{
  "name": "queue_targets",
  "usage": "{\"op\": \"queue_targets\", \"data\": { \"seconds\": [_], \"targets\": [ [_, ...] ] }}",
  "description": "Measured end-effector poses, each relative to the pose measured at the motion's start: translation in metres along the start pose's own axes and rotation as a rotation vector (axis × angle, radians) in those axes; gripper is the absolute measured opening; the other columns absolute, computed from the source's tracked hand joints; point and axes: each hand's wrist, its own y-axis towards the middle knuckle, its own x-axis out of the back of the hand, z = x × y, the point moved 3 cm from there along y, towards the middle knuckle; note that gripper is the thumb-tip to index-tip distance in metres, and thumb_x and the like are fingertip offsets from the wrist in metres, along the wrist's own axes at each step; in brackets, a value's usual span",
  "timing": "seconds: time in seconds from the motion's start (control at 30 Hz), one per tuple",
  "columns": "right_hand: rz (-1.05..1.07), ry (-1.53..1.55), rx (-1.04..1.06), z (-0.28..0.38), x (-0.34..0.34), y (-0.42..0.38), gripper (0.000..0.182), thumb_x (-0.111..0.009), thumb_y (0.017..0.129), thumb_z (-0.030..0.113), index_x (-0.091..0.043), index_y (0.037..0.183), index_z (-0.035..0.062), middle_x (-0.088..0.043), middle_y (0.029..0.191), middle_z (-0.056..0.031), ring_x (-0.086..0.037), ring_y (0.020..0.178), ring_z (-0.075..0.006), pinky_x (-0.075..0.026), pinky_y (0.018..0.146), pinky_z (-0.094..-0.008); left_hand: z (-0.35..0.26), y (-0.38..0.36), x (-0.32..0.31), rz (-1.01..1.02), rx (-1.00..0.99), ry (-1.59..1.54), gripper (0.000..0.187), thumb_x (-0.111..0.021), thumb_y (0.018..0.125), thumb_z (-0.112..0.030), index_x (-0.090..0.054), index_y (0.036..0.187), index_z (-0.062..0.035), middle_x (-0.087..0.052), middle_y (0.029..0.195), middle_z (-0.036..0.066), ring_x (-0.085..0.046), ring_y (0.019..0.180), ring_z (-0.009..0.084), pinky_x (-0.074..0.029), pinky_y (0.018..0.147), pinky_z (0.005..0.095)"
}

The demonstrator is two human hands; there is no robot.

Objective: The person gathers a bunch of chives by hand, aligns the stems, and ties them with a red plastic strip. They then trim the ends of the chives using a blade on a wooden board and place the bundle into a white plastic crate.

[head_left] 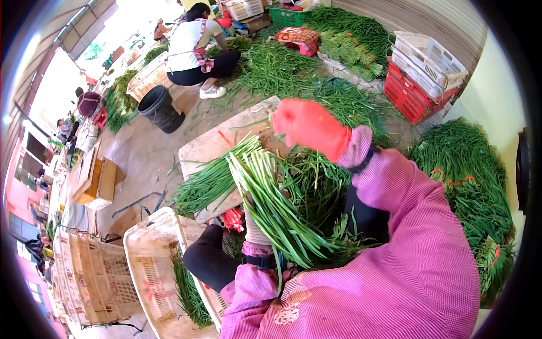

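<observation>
Stacked crates: pale plastic crates [96, 277] stand at the far left, near the knee side.
Wooden box: a box [106, 183] sits on the floor behind them.
Open crate: a pale crate [148, 251] leans just beside the left knee, with loose greens [189, 291] inside.
Bucket: a black bucket [161, 108] stands on the floor beyond the board.
Co-worker: a person [189, 48] in a light top and checked apron crouches beyond the board, near heaped greens [276, 65].
Board: a worn board [195, 152] carries a pile of green stalks [212, 181], pale ends pointing away; red strips [232, 219] lie at its near edge.
Right side: a red crate [409, 93] has a white crate [426, 56] on top; nearer, tied green bundles [466, 186] are heaped by the wall.
In the way: the raised bunch covers most of the left hand, and the right sleeve [415, 192] crosses before the greens.
Left hand: the left hand [253, 219] is closed around a bunch of green stalks [276, 209] above the lap, white ends up; its fingers are mostly hidden.
Right hand: the right hand [310, 129], gloved orange-red, is raised over the board's far right edge, fingers bent; how far open, or whether it grips anything, I cannot tell.
</observation>
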Motion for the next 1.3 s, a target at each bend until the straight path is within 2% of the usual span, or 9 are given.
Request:
{"op": "queue_targets", "data": {
  "seconds": [0.1,0.17,0.3,0.37,0.83,0.97,1.17,1.27,1.3],
  "targets": [
    [0.488,-0.08,-0.233,0.008,-0.031,-0.046,0.04,-0.061,0.088,0.046,-0.065,0.088,0.0062,-0.066,0.07,-0.0103,-0.066,0.057,-0.0234,-0.051,0.06,-0.0375,0.0,0.003,0.005,0.073,-0.009,-0.041,0.075,-0.06,0.083,-0.067,-0.05,0.133,-0.0113,-0.064,0.102,0.011,-0.065,0.085,0.0262,-0.058,0.069,0.0401],
    [0.403,-0.326,-0.048,-0.001,-0.05,-0.055,0.038,-0.059,0.088,0.044,-0.066,0.09,0.007,-0.068,0.072,-0.0094,-0.067,0.065,-0.0262,-0.052,0.065,-0.0381,-0.005,0.0,0.018,-0.183,-0.108,0.161,0.071,-0.057,0.086,-0.065,-0.052,0.131,-0.0104,-0.065,0.106,0.011,-0.065,0.087,0.0258,-0.058,0.071,0.0388],
    [0.455,-0.108,-0.153,-0.012,-0.056,-0.053,0.03,-0.06,0.089,0.037,-0.064,0.085,0.0082,-0.065,0.071,-0.0112,-0.066,0.066,-0.0276,-0.051,0.063,-0.038,-0.006,-0.008,0.031,-0.165,-0.171,0.121,0.07,-0.05,0.088,-0.068,-0.054,0.127,-0.0101,-0.065,0.107,0.01,-0.065,0.092,0.0271,-0.057,0.075,0.0416],
    [0.288,-0.332,0.162,-0.014,-0.058,-0.05,0.025,-0.058,0.089,0.033,-0.064,0.085,0.009,-0.065,0.073,-0.0139,-0.065,0.07,-0.0327,-0.051,0.064,-0.0411,-0.006,-0.008,0.017,-0.125,-0.149,0.119,0.071,-0.05,0.088,-0.069,-0.053,0.129,-0.0103,-0.065,0.11,0.01,-0.065,0.094,0.0277,-0.057,0.076,0.0425],
    [0.205,-0.839,0.547,-0.001,-0.048,-0.053,0.014,-0.059,0.083,0.023,-0.06,0.076,0.0116,-0.063,0.067,-0.0083,-0.066,0.062,-0.0293,-0.05,0.051,-0.0434,0.0,-0.007,0.008,0.12,0.026,-0.13,0.073,-0.064,0.079,-0.064,-0.056,0.124,-0.008,-0.066,0.102,0.013,-0.064,0.086,0.0337,-0.056,0.073,0.0492],
    [0.168,-0.808,0.559,0.003,-0.049,-0.055,0.012,-0.06,0.081,0.022,-0.061,0.076,0.0117,-0.063,0.067,-0.0081,-0.066,0.061,-0.0293,-0.05,0.052,-0.0429,-0.002,-0.009,0.008,-0.095,-0.128,0.081,0.08,-0.061,0.079,-0.072,-0.053,0.127,-0.0081,-0.064,0.104,0.012,-0.062,0.085,0.0323,-0.055,0.076,0.0491],
    [0.171,-0.84,0.543,0.003,-0.044,-0.046,0.01,-0.06,0.079,0.021,-0.063,0.075,0.012,-0.064,0.066,-0.0075,-0.066,0.059,-0.0293,-0.05,0.049,-0.0416,0.003,-0.005,-0.034,0.055,-0.214,0.029,0.081,-0.069,0.08,-0.062,-0.047,0.132,-0.0045,-0.063,0.103,0.011,-0.064,0.081,0.0251,-0.058,0.066,0.033],
    [0.24,-1.0,0.244,-0.021,-0.021,-0.02,0.014,-0.059,0.081,0.023,-0.066,0.082,0.0113,-0.069,0.084,-0.0139,-0.069,0.081,-0.0338,-0.054,0.067,-0.0431,0.002,-0.006,-0.017,0.178,-0.019,0.044,0.085,-0.069,0.08,-0.062,-0.045,0.132,0.0015,-0.065,0.102,0.011,-0.065,0.084,0.0276,-0.058,0.069,0.0367],
    [-0.045,-1.111,0.307,-0.042,-0.004,-0.011,0.014,-0.06,0.081,0.022,-0.067,0.087,0.0109,-0.066,0.101,-0.0167,-0.063,0.098,-0.0366,-0.05,0.081,-0.0464,0.003,-0.009,-0.022,0.175,-0.022,0.043,0.085,-0.069,0.08,-0.062,-0.045,0.132,0.0015,-0.065,0.102,0.011,-0.065,0.084,0.0276,-0.058,0.069,0.0367]
  ]
}}
